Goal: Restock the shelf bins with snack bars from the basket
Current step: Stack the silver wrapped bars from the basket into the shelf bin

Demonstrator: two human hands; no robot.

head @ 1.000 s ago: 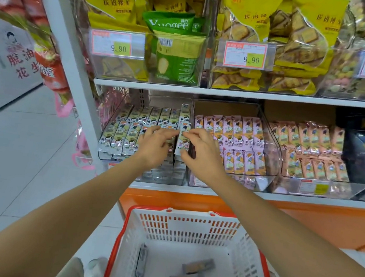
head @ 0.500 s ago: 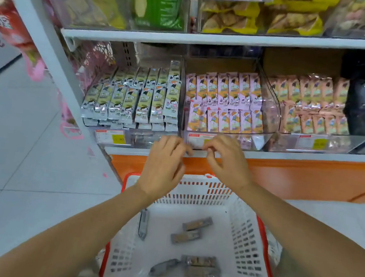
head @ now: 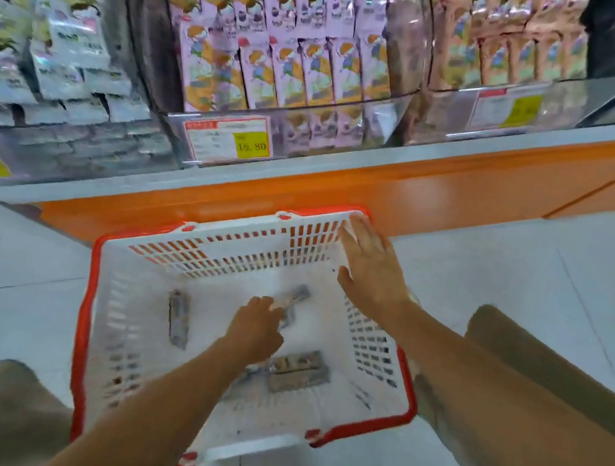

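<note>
Taking the basket [head: 82, 321] as my dial, my left hand [head: 255, 329] is down in the middle of it. The fingers are bent and the tips lie on the near end of a snack bar [head: 295, 295] that points off toward 1 o'clock. The blur hides whether I have closed round it, so I cannot tell. My right hand [head: 369, 269] lies flat on the rim corner at 1 o'clock, fingers straight and spread, gripping nothing.

I count five bars for certain. There is the one at my fingertips and a lone bar [head: 178, 318] at 9 o'clock, lying lengthwise toward the shelf. A stacked pair [head: 298, 372] sits at 4 o'clock, and one more [head: 246, 377] at 6 o'clock is half hidden under my forearm. A darker shape just under the first bar may be a sixth, but it is too smeared to call.

Above, at 12 o'clock, there are three bins. The left bin [head: 50, 46] holds white-and-green packs, the middle bin [head: 403, 101] pink ones, and the right bin [head: 514, 53] tan ones. I see three yellow price tags, with the clearest tag [head: 228, 141] on the middle bin.

The basket's far wall stands near the orange base panel [head: 438, 198], apart from it. Open pale floor [head: 527, 259] stretches from 2 to 3 o'clock, and there is more of it at 9 to 10. My two knees hem in the near side: the right knee [head: 535, 384] just beside the wall at 4 o'clock, the left knee [head: 5, 412] near the corner at 8.
</note>
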